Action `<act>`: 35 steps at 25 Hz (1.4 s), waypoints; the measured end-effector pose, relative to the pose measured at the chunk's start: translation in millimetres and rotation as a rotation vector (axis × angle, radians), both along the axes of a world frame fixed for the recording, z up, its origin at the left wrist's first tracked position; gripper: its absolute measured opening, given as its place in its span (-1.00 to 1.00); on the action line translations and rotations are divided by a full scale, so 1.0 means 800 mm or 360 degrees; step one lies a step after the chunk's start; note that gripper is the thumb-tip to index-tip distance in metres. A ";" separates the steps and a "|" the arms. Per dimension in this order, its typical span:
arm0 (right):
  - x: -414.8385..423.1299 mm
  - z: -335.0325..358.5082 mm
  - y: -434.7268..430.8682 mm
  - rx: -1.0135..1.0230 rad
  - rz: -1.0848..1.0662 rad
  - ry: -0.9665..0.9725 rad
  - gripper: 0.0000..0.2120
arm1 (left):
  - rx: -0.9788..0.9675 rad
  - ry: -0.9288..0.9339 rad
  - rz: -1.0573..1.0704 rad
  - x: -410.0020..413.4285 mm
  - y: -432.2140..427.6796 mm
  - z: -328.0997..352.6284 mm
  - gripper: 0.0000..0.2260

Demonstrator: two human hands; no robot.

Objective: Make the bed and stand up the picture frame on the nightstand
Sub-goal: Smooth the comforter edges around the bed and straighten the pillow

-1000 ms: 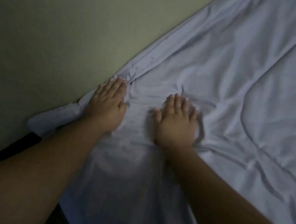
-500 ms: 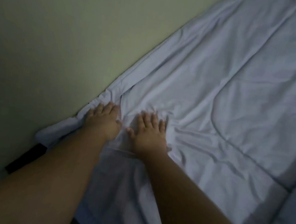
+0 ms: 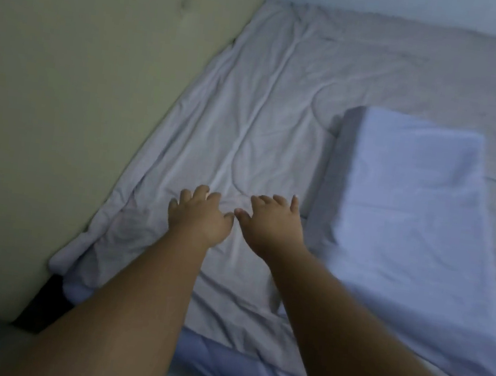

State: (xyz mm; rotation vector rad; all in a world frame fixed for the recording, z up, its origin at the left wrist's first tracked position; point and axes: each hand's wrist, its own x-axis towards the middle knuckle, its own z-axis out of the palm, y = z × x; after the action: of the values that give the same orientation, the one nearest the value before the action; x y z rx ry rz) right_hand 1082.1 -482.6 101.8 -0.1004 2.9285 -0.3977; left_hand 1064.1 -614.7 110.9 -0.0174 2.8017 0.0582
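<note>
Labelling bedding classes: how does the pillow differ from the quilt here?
The pillow is a raised, blocky rectangle; the quilt lies flat, spread wide beneath it. The pillow looks bluish-white, the quilt greyer. The quilt shows stitched seams and creases; the pillow is smoother. Both are plain, pale fabric.

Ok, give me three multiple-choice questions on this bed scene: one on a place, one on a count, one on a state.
1. The pillow lies: A) right of the right hand; B) between the hands; C) on the floor.
2. Pillows in view: A) three; B) one; C) two.
3. The left hand and right hand: A) grip a picture frame; B) lift the pillow; C) hold nothing.
Answers: 1 A, it lies on the comforter beside the right hand. 2 B, only one shows. 3 C, fingers loosely bent over bare fabric.
</note>
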 end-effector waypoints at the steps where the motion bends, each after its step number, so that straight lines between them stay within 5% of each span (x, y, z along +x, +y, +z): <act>1: 0.019 0.016 0.028 0.0008 -0.0081 -0.0007 -0.46 | -0.0006 -0.0009 -0.0088 0.012 0.031 0.018 -0.48; 18: 0.456 0.140 0.678 0.0178 -0.1006 -0.0233 -0.51 | -0.0193 -0.0075 -0.1142 0.405 0.714 0.138 -0.47; 30: 0.630 0.173 1.104 0.0130 -0.1586 -0.0198 -0.50 | -0.0083 0.0031 -0.1430 0.519 1.164 0.176 -0.48; 35: 0.685 0.156 1.307 0.0034 -0.1504 -0.0247 -0.48 | 0.0050 -0.0033 -0.1349 0.574 1.351 0.151 -0.49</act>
State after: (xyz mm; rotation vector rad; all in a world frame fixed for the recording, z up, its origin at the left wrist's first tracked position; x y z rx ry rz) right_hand 1630.3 563.3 226.3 1.2727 2.6244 -0.4543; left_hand 1523.2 466.0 232.0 1.1409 2.5497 -0.1017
